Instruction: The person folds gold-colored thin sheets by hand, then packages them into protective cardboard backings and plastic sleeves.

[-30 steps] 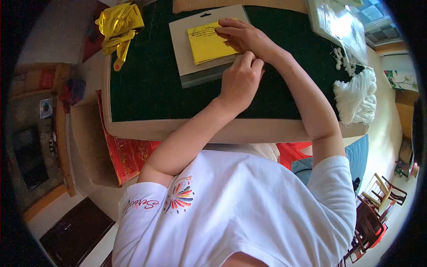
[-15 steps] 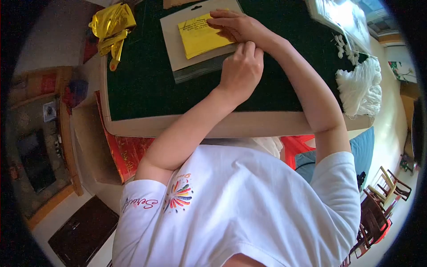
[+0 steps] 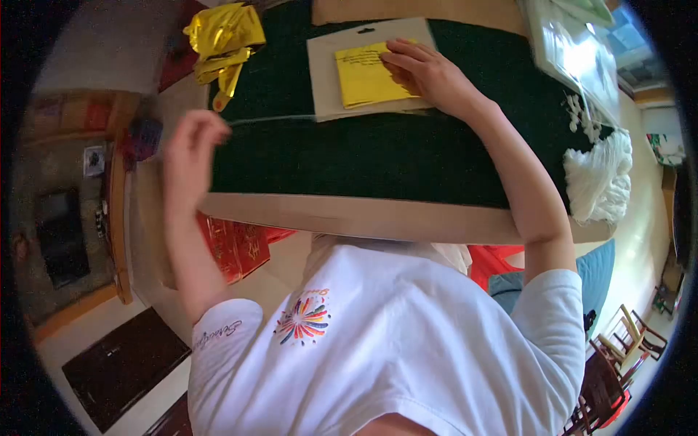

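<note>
A: Where is the yellow sheet (image 3: 367,75)?

B: It lies on a grey card (image 3: 323,73) at the far side of the worktop (image 3: 363,156), which has a dark green top and a pale front edge. The card has a small hang slot at its far edge.

A: Which hand is on it?

B: The right hand (image 3: 429,71). It lies flat on the right part of the sheet, fingers stretched out and pressing down; its grip is open and closes on nothing.

A: And the left hand (image 3: 190,145)?

B: It is raised at the left edge of the worktop, well apart from the card. Its fingers curl in together. A thin clear strip (image 3: 273,120) runs from it across the green top toward the near edge of the card, and the fingertips seem pinched on its end, though it is too fine to be sure.

A: What else is around?

B: Crumpled gold foil (image 3: 222,36) sits at the far left corner. A white bundle of thread (image 3: 600,178) lies at the right end, with small white bits (image 3: 582,116) just beyond it, near a clear plastic sleeve (image 3: 578,54).
</note>
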`<action>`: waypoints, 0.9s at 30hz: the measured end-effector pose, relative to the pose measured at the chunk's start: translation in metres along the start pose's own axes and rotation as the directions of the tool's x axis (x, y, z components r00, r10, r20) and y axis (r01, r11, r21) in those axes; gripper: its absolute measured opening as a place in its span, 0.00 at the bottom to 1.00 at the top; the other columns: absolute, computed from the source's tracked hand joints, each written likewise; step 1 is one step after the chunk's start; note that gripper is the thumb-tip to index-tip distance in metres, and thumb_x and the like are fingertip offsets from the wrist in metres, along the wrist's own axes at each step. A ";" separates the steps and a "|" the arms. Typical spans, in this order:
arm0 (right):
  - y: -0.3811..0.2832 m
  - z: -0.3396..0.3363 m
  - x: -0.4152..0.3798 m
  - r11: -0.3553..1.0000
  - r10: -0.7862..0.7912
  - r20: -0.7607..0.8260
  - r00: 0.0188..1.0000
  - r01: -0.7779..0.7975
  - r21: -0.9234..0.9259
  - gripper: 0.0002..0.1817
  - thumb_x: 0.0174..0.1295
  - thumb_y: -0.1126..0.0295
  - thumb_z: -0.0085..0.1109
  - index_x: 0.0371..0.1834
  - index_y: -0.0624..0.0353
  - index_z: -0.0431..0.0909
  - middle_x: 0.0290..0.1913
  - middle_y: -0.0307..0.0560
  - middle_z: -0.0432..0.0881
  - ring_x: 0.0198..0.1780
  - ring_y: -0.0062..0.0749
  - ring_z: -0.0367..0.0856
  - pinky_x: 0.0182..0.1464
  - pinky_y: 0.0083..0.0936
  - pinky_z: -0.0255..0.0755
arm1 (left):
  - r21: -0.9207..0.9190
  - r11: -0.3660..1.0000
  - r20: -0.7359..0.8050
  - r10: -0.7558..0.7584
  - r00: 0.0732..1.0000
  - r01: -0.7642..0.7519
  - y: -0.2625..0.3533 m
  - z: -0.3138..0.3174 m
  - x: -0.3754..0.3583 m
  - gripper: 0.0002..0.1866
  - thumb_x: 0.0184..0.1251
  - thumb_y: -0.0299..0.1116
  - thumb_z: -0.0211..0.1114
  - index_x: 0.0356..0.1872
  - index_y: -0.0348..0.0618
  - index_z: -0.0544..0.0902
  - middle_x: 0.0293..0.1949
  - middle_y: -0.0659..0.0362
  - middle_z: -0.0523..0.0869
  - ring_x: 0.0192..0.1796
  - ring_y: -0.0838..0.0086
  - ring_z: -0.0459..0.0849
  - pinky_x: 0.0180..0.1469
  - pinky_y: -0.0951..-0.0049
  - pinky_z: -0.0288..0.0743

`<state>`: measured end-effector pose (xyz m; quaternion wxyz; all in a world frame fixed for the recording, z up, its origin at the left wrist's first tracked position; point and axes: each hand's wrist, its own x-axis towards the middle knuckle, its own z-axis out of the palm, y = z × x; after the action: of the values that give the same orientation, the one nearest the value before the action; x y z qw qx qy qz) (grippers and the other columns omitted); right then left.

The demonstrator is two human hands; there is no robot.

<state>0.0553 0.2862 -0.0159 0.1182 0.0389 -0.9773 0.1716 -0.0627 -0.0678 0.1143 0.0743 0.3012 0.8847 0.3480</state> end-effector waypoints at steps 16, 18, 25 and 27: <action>-0.004 -0.009 0.004 1.000 0.007 0.065 0.998 -0.008 0.021 0.25 0.70 0.72 0.55 0.71 0.53 0.68 0.73 0.50 0.65 0.75 0.44 0.61 0.76 0.39 0.57 | -0.652 0.653 -0.039 -0.536 0.843 0.386 -0.274 -0.105 0.159 0.09 0.70 0.31 0.63 0.47 0.42 0.84 0.43 0.54 0.87 0.45 0.69 0.86 0.46 0.65 0.81; 0.000 -0.005 0.004 0.999 -0.015 0.041 0.999 0.013 0.042 0.25 0.70 0.73 0.55 0.70 0.54 0.68 0.73 0.50 0.65 0.76 0.44 0.61 0.76 0.40 0.57 | -0.676 0.608 0.027 -0.545 0.838 0.416 -0.278 -0.099 0.156 0.11 0.69 0.30 0.63 0.50 0.42 0.83 0.45 0.53 0.87 0.46 0.69 0.86 0.46 0.66 0.83; 0.000 -0.006 0.003 0.999 -0.035 0.013 0.999 0.034 0.037 0.23 0.70 0.73 0.54 0.69 0.54 0.70 0.73 0.51 0.66 0.75 0.45 0.62 0.75 0.39 0.60 | -0.904 0.426 -0.161 -0.287 0.944 -0.024 -0.261 -0.149 0.179 0.20 0.71 0.37 0.64 0.59 0.40 0.75 0.46 0.55 0.85 0.39 0.70 0.84 0.42 0.69 0.83; -0.003 -0.007 0.004 0.998 0.003 0.030 1.000 -0.004 0.064 0.23 0.70 0.74 0.54 0.69 0.54 0.70 0.72 0.51 0.67 0.74 0.46 0.63 0.74 0.39 0.60 | -0.826 0.561 -0.136 -0.304 0.943 0.062 -0.265 -0.144 0.183 0.20 0.71 0.38 0.64 0.58 0.39 0.76 0.46 0.55 0.85 0.40 0.70 0.84 0.42 0.69 0.82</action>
<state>0.0535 0.2859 -0.0072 0.1022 0.0434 -0.9730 0.2024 -0.3873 -0.1954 0.0613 0.1216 0.0902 0.6550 0.7403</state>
